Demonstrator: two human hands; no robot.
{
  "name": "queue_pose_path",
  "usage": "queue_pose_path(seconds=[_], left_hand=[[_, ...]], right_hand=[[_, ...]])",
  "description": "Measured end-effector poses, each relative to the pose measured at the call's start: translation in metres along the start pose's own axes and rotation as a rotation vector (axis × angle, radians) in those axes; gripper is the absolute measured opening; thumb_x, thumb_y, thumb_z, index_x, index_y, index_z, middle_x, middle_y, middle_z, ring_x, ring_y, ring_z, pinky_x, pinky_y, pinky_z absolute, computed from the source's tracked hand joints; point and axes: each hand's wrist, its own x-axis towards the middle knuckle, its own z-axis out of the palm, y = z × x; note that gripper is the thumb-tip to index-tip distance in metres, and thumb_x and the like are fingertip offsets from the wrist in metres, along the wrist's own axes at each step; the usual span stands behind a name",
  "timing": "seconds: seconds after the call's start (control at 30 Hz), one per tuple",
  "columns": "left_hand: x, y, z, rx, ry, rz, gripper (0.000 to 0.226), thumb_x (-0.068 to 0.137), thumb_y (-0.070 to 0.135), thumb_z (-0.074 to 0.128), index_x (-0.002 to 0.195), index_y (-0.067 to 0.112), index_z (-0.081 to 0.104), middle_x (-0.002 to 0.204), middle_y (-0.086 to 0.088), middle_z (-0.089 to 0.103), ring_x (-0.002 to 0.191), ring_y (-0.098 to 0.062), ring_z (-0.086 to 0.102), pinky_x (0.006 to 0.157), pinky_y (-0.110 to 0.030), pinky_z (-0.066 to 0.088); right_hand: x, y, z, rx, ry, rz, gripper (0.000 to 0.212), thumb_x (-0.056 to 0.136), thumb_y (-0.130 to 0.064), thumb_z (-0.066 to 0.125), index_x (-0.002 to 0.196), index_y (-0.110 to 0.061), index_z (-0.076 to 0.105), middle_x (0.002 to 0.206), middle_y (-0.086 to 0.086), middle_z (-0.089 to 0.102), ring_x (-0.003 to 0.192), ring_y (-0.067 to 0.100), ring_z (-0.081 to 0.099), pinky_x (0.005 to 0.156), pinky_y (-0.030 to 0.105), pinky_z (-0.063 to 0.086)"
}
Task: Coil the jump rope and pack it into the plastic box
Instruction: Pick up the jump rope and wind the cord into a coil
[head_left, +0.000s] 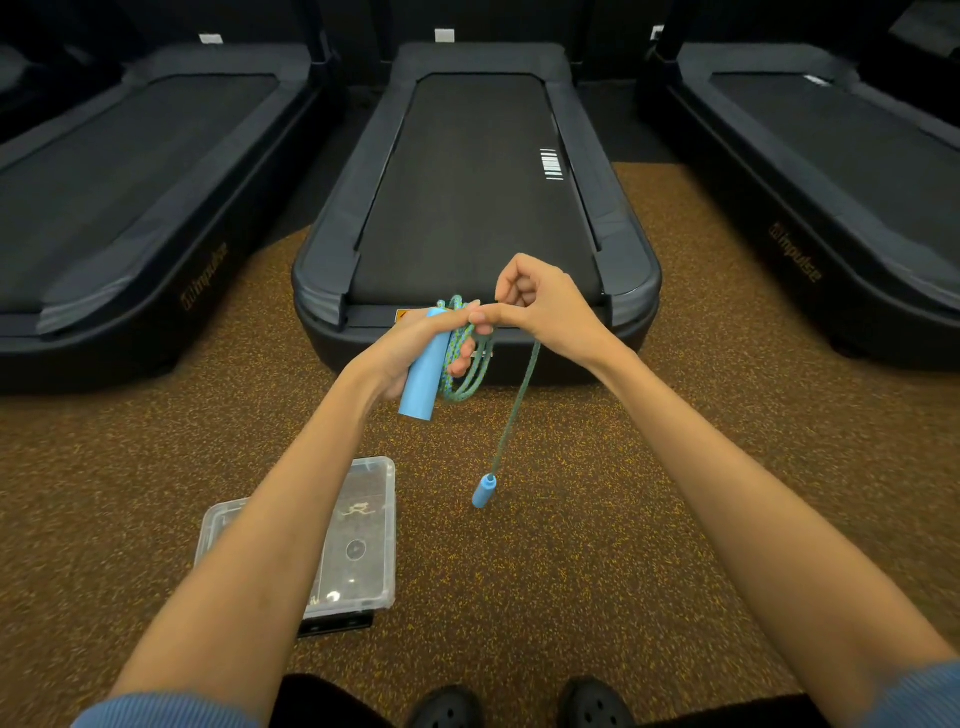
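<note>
My left hand (415, 345) grips a light blue jump rope handle (423, 376) together with several loops of green-blue braided rope (465, 374). My right hand (540, 306) is closed on the rope just right of the loops. From it a single strand (514, 410) hangs down to the second blue handle (484, 490), which dangles above the floor. The clear plastic box (382, 499) lies open on the floor below my left forearm, which hides part of it. Its clear lid (218, 525) lies next to it on the left.
A black treadmill (467, 208) stands straight ahead, its rear end just beyond my hands. Two more treadmills (130, 208) (831, 182) flank it. The floor (649, 467) is brown speckled rubber. My black shoes (519, 701) show at the bottom edge.
</note>
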Motion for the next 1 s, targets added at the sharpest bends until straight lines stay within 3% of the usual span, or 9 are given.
queue_pose_path(seconds=[0.2,0.33,0.5,0.73,0.83,0.93,1.0], left_hand=[[-0.003,0.003,-0.001,0.001,-0.042,-0.047,0.022,0.094,0.025,0.053,0.086,0.006,0.061,0.049,0.001,0.043,0.038,-0.01,0.042,0.041,-0.018,0.039],[-0.005,0.005,-0.004,0.001,-0.08,-0.077,0.025,0.093,0.029,0.053,0.083,0.007,0.059,0.048,0.002,0.04,0.038,-0.01,0.041,0.042,-0.018,0.038],[-0.007,0.005,-0.006,0.012,-0.073,-0.123,0.028,0.095,0.031,0.05,0.082,0.007,0.056,0.046,0.003,0.04,0.036,-0.01,0.042,0.039,-0.018,0.037],[-0.011,0.007,-0.01,0.05,-0.092,-0.13,0.024,0.088,0.031,0.057,0.081,0.008,0.057,0.045,0.003,0.039,0.036,-0.011,0.041,0.039,-0.018,0.037],[-0.014,0.012,-0.011,0.078,-0.111,-0.112,0.021,0.086,0.028,0.058,0.08,0.009,0.057,0.045,0.004,0.038,0.035,-0.011,0.04,0.039,-0.018,0.037],[-0.016,0.015,-0.011,0.08,-0.141,-0.117,0.02,0.081,0.029,0.058,0.077,0.009,0.056,0.043,0.004,0.038,0.033,-0.01,0.039,0.037,-0.018,0.036],[-0.018,0.016,-0.01,0.078,-0.163,-0.13,0.02,0.081,0.029,0.058,0.074,0.01,0.057,0.042,0.004,0.037,0.032,-0.01,0.039,0.037,-0.018,0.035]], right_hand=[[-0.001,0.003,0.001,0.022,-0.033,0.008,0.027,0.073,-0.023,0.081,0.081,-0.006,0.061,0.071,0.009,0.06,0.064,0.012,0.05,0.062,0.024,0.041],[-0.003,0.004,0.001,0.023,-0.066,-0.009,0.023,0.076,-0.022,0.078,0.08,-0.004,0.064,0.071,0.003,0.06,0.065,0.009,0.049,0.063,0.022,0.041],[-0.002,0.008,-0.001,-0.021,-0.075,-0.046,0.024,0.077,-0.022,0.078,0.083,-0.001,0.067,0.079,0.018,0.067,0.07,0.015,0.054,0.069,0.031,0.044],[-0.002,0.017,-0.006,-0.095,-0.066,-0.065,0.014,0.081,-0.022,0.074,0.085,-0.009,0.071,0.082,0.008,0.07,0.074,0.02,0.06,0.074,0.03,0.047],[-0.004,0.024,-0.01,-0.097,-0.037,-0.057,0.011,0.085,-0.022,0.07,0.088,-0.011,0.072,0.08,-0.001,0.069,0.073,0.013,0.058,0.073,0.032,0.047],[-0.007,0.034,-0.013,-0.109,-0.017,-0.033,0.014,0.089,-0.023,0.065,0.096,-0.013,0.074,0.078,-0.003,0.069,0.074,0.01,0.059,0.077,0.039,0.048],[-0.008,0.039,-0.014,-0.114,-0.001,-0.023,0.017,0.091,-0.024,0.062,0.1,-0.017,0.074,0.077,0.004,0.07,0.074,0.008,0.058,0.078,0.04,0.048]])
